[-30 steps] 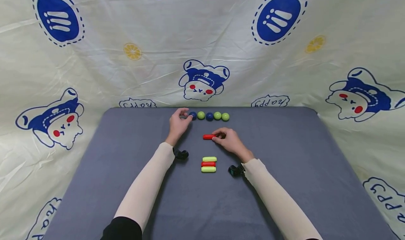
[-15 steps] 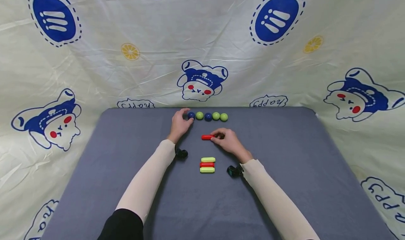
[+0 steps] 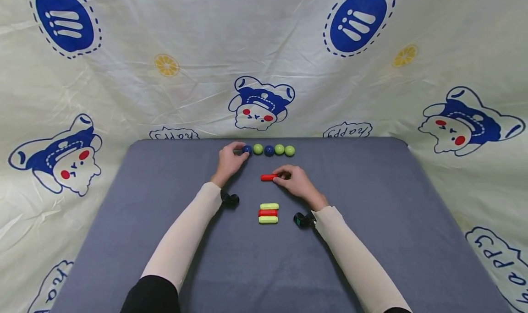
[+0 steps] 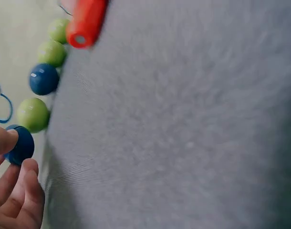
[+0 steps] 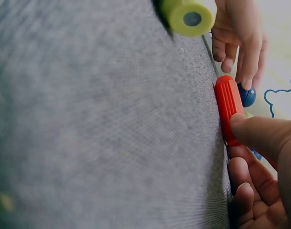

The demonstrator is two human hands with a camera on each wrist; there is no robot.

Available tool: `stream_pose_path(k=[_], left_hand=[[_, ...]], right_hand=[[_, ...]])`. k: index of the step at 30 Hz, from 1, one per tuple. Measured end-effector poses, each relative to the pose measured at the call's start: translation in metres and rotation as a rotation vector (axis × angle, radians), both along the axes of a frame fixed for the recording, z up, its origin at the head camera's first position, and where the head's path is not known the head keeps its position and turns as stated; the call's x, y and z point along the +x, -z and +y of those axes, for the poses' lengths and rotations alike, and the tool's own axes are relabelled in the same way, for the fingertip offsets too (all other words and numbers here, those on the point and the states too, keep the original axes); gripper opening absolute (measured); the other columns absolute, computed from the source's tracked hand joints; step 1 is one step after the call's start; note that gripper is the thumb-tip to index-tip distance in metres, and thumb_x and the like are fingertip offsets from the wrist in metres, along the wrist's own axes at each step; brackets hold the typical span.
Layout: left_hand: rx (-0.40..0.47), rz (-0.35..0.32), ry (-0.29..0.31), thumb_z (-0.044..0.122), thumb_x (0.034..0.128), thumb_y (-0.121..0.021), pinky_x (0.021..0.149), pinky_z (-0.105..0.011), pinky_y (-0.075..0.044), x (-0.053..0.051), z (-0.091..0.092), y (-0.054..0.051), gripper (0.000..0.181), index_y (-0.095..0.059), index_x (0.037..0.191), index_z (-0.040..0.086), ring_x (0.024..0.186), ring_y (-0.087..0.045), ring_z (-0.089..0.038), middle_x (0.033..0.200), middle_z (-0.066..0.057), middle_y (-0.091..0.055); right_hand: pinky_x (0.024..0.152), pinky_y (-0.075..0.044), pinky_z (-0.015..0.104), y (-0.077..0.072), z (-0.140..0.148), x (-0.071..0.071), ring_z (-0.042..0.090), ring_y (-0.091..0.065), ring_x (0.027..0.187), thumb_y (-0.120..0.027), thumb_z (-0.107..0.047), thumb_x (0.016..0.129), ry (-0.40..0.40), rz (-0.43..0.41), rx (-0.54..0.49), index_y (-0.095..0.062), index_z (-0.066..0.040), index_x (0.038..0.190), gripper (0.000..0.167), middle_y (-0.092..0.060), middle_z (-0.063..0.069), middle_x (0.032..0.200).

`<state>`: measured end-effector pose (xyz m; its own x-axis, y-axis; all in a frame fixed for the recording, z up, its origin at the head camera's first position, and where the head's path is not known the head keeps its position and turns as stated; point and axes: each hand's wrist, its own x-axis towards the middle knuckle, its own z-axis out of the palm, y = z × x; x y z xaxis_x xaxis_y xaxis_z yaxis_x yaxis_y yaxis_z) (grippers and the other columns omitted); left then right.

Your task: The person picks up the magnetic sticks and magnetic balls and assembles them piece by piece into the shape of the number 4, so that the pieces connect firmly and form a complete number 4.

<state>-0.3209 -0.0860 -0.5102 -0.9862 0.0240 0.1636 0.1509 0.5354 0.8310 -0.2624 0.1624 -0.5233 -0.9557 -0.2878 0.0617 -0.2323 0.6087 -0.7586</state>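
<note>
My left hand (image 3: 230, 162) is at the far side of the table, its thumb and fingers pinching the dark blue ball (image 4: 22, 145) at the left end of a row. Right beside that ball sits a green ball (image 3: 258, 149), followed by another blue ball (image 3: 269, 151) and two more green ones. Nearer to me, my right hand (image 3: 298, 182) pinches the right end of a red ribbed rod (image 5: 229, 107) lying crosswise. Its right end is covered by the thumb and fingers. The ball row lies just beyond the rod.
Closer to me lies a stack-like group of short rods side by side: a yellow-green rod (image 3: 269, 206), a red rod (image 3: 268, 213) and another yellow-green rod (image 3: 268, 220). A grey cloth covers the table (image 3: 350, 189). A printed white curtain (image 3: 198, 93) hangs behind its far edge.
The head view has shifted slightly. Both hands stay at the same ball and rod, and the row and rod group keep their arrangement.
</note>
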Motion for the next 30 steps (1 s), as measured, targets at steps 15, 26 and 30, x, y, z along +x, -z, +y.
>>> stream_pose_path(k=[15, 26, 30], left_hand=[[0.193, -0.035, 0.066, 0.018, 0.0960, -0.074, 0.062, -0.020, -0.051, 0.053, -0.019, 0.007, 0.039, -0.068, 0.133, 0.006, 0.070, -0.063, -0.004, 0.122, -0.016, -0.069], [0.147, -0.045, 0.105, 0.021, 0.0941, -0.077, 0.061, -0.024, -0.047, 0.081, -0.017, 0.004, 0.037, -0.070, 0.129, 0.011, 0.065, -0.058, -0.011, 0.124, -0.015, -0.071], [0.106, -0.079, 0.131, 0.022, 0.0933, -0.078, 0.064, -0.025, -0.046, 0.086, -0.014, 0.006, 0.036, -0.071, 0.128, 0.012, 0.068, -0.055, -0.014, 0.122, -0.013, -0.072]], right_hand=[[0.073, -0.046, 0.028, 0.000, 0.000, -0.002, 0.016, -0.059, 0.082, -0.076, -0.016, 0.095, -0.001, -0.002, -0.017, -0.078, -0.009, 0.112, 0.019, -0.071, 0.008, 0.100], [0.072, -0.047, 0.028, 0.001, 0.001, -0.001, 0.016, -0.059, 0.081, -0.077, -0.016, 0.094, -0.005, -0.016, -0.045, -0.078, -0.008, 0.111, 0.018, -0.071, 0.009, 0.099], [0.072, -0.046, 0.029, -0.001, 0.002, 0.000, 0.017, -0.059, 0.081, -0.077, -0.015, 0.094, 0.010, -0.020, -0.071, -0.079, -0.009, 0.111, 0.018, -0.072, 0.009, 0.100]])
